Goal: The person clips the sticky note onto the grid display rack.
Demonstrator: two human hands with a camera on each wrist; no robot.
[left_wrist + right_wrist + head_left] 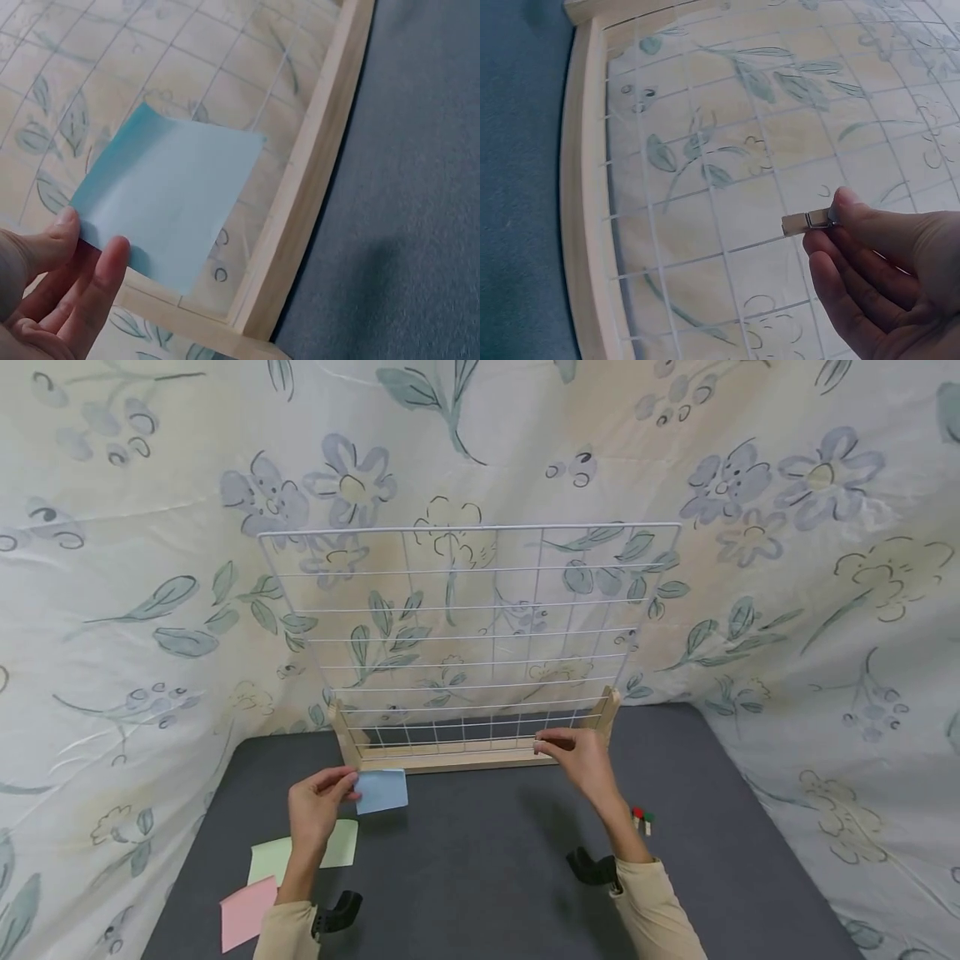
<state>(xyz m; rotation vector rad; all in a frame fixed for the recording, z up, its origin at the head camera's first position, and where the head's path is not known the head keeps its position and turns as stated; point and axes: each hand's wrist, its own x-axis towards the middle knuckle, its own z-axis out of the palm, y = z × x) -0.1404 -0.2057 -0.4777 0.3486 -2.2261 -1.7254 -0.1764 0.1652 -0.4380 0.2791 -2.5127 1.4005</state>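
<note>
My left hand (313, 810) pinches a light blue square of paper (382, 792) by its left edge, in front of the rack's left foot. In the left wrist view the blue sheet (176, 195) slants out from thumb and fingertips, one corner curling. A small wooden clothespin (804, 223) is between the thumb and forefinger of my right hand (877, 262), its jaw end pointing away from the hand. That hand (587, 764) is near the right part of a white wire grid (492, 607), which stands upright in a wooden base (457, 762).
Green paper (341, 843) lies on the dark table (465, 877) under my left forearm, with pink paper (247, 914) nearer me. Pegs with a red end (638, 813) and a green end (648, 819) lie beside my right forearm. Floral cloth (840, 610) hangs behind and around.
</note>
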